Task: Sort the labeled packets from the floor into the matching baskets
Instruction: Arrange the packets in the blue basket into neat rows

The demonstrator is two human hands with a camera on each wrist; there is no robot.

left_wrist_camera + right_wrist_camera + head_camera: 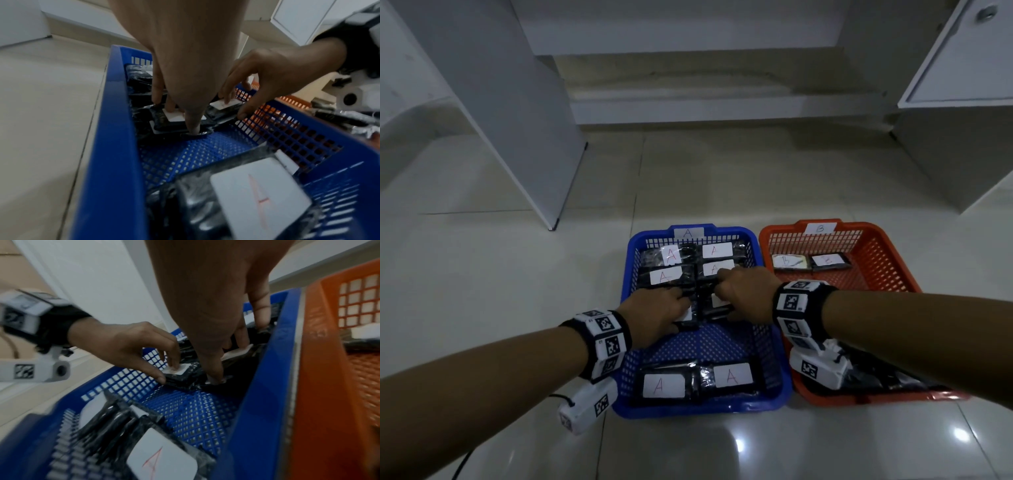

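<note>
The blue basket (626, 284) marked A holds several black packets with white A labels, in far rows (717, 250) and a near row (664, 385). Both hands reach into its middle. My left hand (681, 313) pinches one packet (164, 123), fingers on its label and thumb at its near edge. Beside it, my right hand (722, 298) pinches a second packet (236, 356) the same way. The orange basket (893, 253) marked B has two B packets (789, 262) at its far end. More black packets (876, 380) lie at its near end, partly hidden by my right wrist.
The two baskets stand side by side on a glossy tiled floor (517, 274). A white cabinet panel (517, 120) rises at the left and a white cabinet (962, 137) at the right. A low step (705, 109) runs along the back.
</note>
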